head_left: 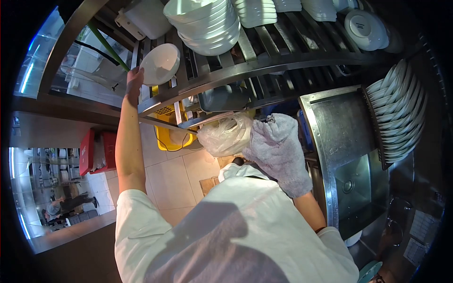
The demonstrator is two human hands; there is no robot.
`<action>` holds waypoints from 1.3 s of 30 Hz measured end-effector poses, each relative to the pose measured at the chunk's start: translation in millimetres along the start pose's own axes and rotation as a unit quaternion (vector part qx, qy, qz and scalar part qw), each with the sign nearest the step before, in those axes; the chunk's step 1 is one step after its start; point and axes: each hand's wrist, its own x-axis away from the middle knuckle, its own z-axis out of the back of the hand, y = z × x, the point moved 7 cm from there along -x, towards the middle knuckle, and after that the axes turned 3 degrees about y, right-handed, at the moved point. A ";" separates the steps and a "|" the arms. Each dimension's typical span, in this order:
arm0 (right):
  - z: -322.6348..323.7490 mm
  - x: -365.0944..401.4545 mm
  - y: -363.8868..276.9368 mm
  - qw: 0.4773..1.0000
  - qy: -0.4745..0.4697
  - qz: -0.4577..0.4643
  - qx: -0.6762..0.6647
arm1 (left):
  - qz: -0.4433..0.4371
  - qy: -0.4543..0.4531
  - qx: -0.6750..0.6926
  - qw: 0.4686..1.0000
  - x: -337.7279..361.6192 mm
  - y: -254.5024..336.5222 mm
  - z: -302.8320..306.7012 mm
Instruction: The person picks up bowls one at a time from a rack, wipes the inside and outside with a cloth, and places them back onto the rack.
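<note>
My left hand [135,84] reaches out to the metal rack and grips a white bowl [162,64] by its near edge. The bowl is tilted, its inside partly facing me, beside a tall stack of white bowls [207,26] on the slatted shelf. A grey towel [276,148] covers my right hand and hangs from it in front of my body. The towel hides the fingers of that hand; only the forearm shows below it.
The slatted rack [245,70] also carries square white dishes [256,12]. At right are a steel sink [351,184] and a row of white plates [398,115]. Below stand a yellow crate [165,137], a clear plastic bag [226,137] and a red bin [96,153].
</note>
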 end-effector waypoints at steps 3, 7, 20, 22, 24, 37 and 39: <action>7.9 -0.2 -1.3 1.000 0.011 0.000 -0.001 | -0.285 0.261 -0.167 0.907 36.9 91.6 2.9; 45.2 -7.5 1.2 0.998 0.061 -0.001 -0.015 | -0.322 0.156 -0.066 0.931 48.0 189.0 -57.3; 58.2 22.2 -4.3 0.995 0.095 0.000 -0.025 | -0.136 -0.176 -0.147 0.964 5.9 264.7 -101.7; 48.9 15.7 -8.1 0.997 0.077 0.012 -0.017 | -0.192 -0.166 -0.109 0.961 1.6 281.5 -95.4; 46.1 11.7 -12.3 0.997 0.069 0.022 -0.012 | -0.247 -0.161 -0.066 0.953 3.0 292.7 -85.7; 60.2 -32.8 0.6 0.996 0.068 0.052 0.006 | -0.212 -0.002 0.129 0.969 230.1 174.2 -88.2; 62.4 -31.1 12.9 0.997 0.066 0.044 0.016 | -0.143 -0.085 0.180 0.970 275.7 131.0 -132.9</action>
